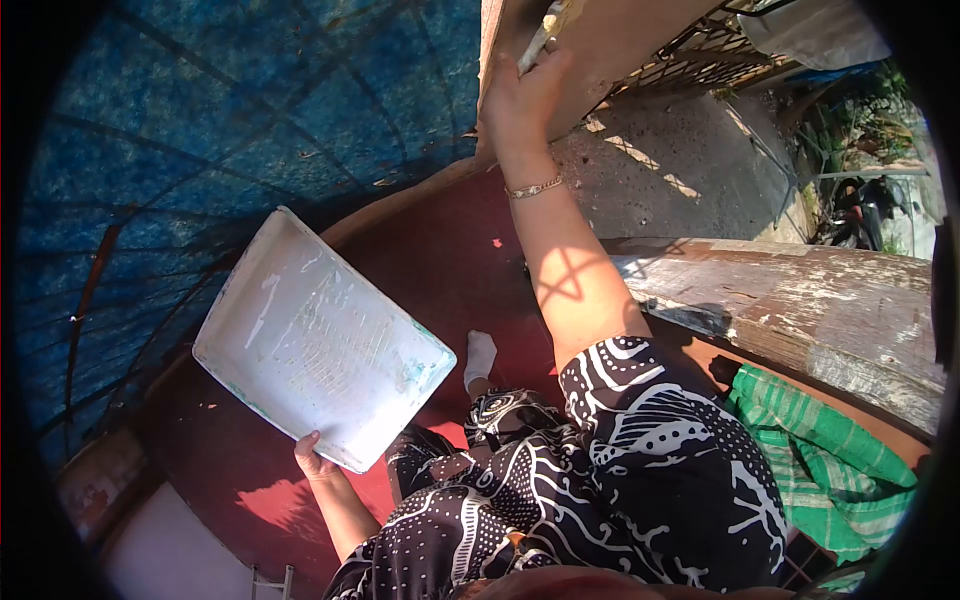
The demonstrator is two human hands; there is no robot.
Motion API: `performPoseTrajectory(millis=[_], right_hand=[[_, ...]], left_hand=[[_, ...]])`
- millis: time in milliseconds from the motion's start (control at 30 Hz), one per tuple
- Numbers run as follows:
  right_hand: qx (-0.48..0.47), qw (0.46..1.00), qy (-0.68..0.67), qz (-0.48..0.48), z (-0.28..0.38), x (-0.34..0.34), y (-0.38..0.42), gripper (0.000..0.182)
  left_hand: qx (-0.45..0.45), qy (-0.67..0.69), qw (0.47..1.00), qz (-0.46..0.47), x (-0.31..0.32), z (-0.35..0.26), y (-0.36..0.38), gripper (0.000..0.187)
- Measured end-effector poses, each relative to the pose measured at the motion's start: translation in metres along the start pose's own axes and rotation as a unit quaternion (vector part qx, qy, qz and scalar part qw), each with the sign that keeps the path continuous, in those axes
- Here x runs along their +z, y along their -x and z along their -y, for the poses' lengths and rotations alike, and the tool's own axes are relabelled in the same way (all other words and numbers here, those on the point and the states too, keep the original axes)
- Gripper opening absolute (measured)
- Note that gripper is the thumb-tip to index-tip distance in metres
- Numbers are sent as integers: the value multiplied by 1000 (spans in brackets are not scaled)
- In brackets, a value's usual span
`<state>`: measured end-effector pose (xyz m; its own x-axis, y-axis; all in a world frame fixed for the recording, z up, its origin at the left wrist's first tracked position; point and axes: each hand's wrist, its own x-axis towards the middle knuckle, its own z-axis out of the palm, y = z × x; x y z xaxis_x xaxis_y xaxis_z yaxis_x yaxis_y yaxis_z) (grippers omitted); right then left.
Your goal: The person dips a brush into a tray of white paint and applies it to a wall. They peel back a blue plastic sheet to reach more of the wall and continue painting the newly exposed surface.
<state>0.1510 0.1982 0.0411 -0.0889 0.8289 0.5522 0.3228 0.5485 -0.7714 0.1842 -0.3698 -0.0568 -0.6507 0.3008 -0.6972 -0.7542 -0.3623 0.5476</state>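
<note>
My left hand grips the lower edge of a white paint tray, thumb over the rim. The tray is tilted, with ribbed marks and blue-green smears on its inside. My right hand is raised at the top centre, its fingers closed around a pale, paint-stained handle. The far end of that handle is cut off by the frame's top edge. Beside this hand stands a light brown wooden post or panel.
A blue, dark-streaked wall fills the upper left. Below lies a red floor. On the right are a worn wooden ledge, a green checked cloth and a metal lattice. My socked foot shows below.
</note>
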Motion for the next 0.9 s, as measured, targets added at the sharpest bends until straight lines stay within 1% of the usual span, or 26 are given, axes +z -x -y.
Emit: performPoseTrajectory(millis=[33,67,100,133,167,200,233,300,333,367,400,433,500,567,633,700,733,767,800,833,867,900], right_hand=[[56,993,-74,74,6,-10,22,45],[111,971,-149,148,13,-23,44,42],[110,971,-152,149,22,-38,54,42],[137,952,-207,177,28,-57,60,40],[165,930,-258,204,28,-71,59,39],[116,940,-282,150,24,-74,50,38],[68,946,-303,95,21,-76,37,38],[-14,962,-272,19,26,-77,-10,41],[-14,962,-271,20,24,-66,-29,41],[-123,973,-183,-65,21,-52,-48,39],[-230,958,-89,-149,19,-45,-60,37],[-229,958,-89,-150,16,-38,-58,37],[-200,978,-52,-14,5,-20,-37,43],[-193,981,12,-8,-32,-8,0,46],[-64,993,35,90,-60,-18,47,44],[15,977,101,186,-91,-38,93,46],[50,969,111,214,-102,-50,113,44],[83,959,121,241,-108,-60,123,43],[81,959,120,242,-108,-64,122,43],[87,972,67,209,-107,-67,120,42],[94,980,15,175,-101,-71,116,41],[50,990,-45,125,-100,-67,100,42]], left_hand=[[1,1,1000,1,4,2,0,65],[0,2,1000,3,7,3,-1,66],[-1,3,1000,5,8,3,-1,66],[2,5,1000,3,5,0,-2,66],[-19,10,1000,13,-1,-4,-3,66],[-43,15,999,23,-5,-5,-3,66],[-47,15,999,21,0,-3,-1,66],[9,-16,1000,-22,15,0,3,63],[9,-16,1000,-22,16,2,4,63],[12,-12,999,-27,17,3,4,63],[16,-8,999,-31,18,4,4,62],[16,-9,999,-30,15,4,4,62],[-2,2,1000,-4,5,6,2,64],[-5,3,1000,-1,-4,6,0,64],[-10,5,1000,0,-11,7,0,63],[-7,-5,1000,-14,-15,5,1,63],[-5,-5,1000,-16,-13,5,3,63],[10,-2,1000,-23,-8,6,5,57],[26,1,999,-31,-3,6,6,52],[26,2,999,-31,0,6,7,52],[36,-4,998,-51,2,7,9,52],[45,-12,996,-72,3,7,11,52]])
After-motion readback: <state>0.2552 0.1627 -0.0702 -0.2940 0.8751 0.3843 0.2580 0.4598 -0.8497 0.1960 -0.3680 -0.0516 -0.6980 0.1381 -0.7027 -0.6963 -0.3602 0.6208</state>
